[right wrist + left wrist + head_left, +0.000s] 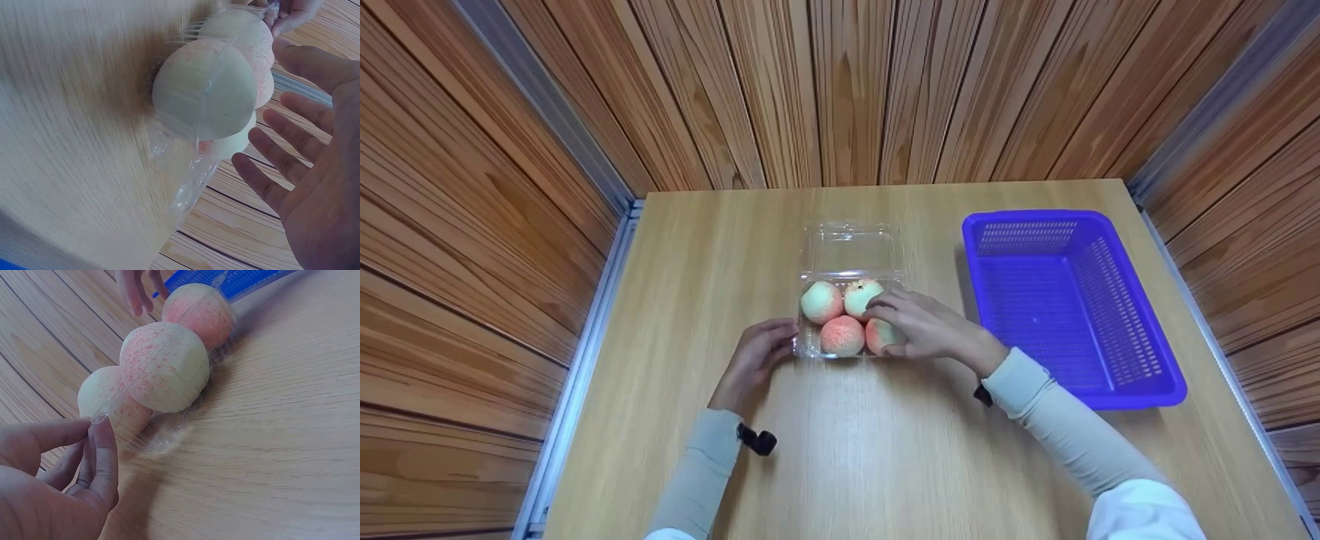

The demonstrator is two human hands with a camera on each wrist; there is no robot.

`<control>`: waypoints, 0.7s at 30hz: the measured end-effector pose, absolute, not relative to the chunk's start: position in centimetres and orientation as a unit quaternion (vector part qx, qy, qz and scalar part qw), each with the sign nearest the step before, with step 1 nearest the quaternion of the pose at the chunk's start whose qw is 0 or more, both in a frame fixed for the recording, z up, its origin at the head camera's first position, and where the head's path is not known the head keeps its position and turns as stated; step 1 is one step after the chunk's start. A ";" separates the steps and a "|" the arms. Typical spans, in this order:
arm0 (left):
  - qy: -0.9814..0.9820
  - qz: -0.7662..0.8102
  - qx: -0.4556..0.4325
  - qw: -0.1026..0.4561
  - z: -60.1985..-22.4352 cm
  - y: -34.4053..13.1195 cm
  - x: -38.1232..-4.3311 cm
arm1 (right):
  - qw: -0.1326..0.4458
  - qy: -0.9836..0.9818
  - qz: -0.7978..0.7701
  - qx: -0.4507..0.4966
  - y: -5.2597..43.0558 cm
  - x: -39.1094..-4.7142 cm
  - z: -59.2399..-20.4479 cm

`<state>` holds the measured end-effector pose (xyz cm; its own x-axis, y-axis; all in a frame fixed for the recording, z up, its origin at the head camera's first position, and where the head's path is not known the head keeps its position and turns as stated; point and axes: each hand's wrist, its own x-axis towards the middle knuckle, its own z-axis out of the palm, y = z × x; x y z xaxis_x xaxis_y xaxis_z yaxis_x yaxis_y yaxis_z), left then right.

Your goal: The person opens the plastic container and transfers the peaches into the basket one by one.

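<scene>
A clear plastic clamshell box (808,346) lies with its lid (851,251) folded back toward the far wall. Several pink-and-cream peaches sit inside, among them a front peach (842,337) and a back-left peach (821,302). At the box's left edge, my left hand (756,354) pinches the thin rim between thumb and fingers, as the left wrist view shows. My right hand (926,324) is over the box's right side, partly covering the front-right peach (878,335). In the right wrist view its fingers (281,160) are spread and relaxed beside the peaches, holding nothing.
A purple plastic basket (1170,394) with slotted sides stands on the right of the wooden table (840,465). Wood-plank walls (847,97) close in the back and both sides. A small black camera (757,440) is strapped to the left wrist.
</scene>
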<state>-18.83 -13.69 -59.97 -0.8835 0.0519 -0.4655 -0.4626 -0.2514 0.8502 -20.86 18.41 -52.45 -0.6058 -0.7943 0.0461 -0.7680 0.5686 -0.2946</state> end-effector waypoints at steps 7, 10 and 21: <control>0.587 0.772 -0.175 0.169 -60.0 -13.7 -18.8 | 0.045 0.886 -0.136 -0.442 18.3 -20.8 -52.8; 0.587 0.772 -0.174 0.170 -60.0 -13.7 -18.8 | 0.049 0.887 -0.130 -0.440 18.3 -20.8 -52.9; 0.590 0.771 -0.176 0.166 -60.2 -13.6 -18.8 | 0.051 0.885 -0.138 -0.441 18.1 -20.6 -53.3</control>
